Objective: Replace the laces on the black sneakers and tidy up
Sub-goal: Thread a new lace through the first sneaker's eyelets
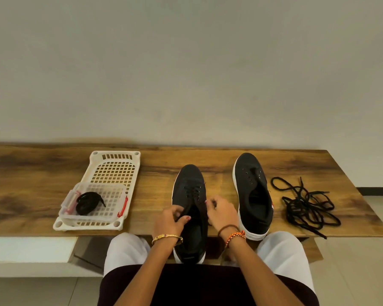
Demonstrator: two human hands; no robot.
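Note:
A black sneaker (189,184) with a white sole lies toe-away in front of me, its heel over the table's near edge, a black lace threaded through its lower eyelets. My left hand (170,221) pinches a lace end at the shoe's left side. My right hand (219,212) pinches the lace at the right side. The second black sneaker (253,193) stands to the right with bare eyelets. A tangle of loose black laces (306,206) lies right of it. A coiled black lace (87,203) sits in a clear plastic box (111,206).
The clear box with red clips rests on a white perforated tray (113,171) at the left of the wooden table (31,184). A grey wall stands behind the table. Tiled floor shows at the right. My knees are under the near edge.

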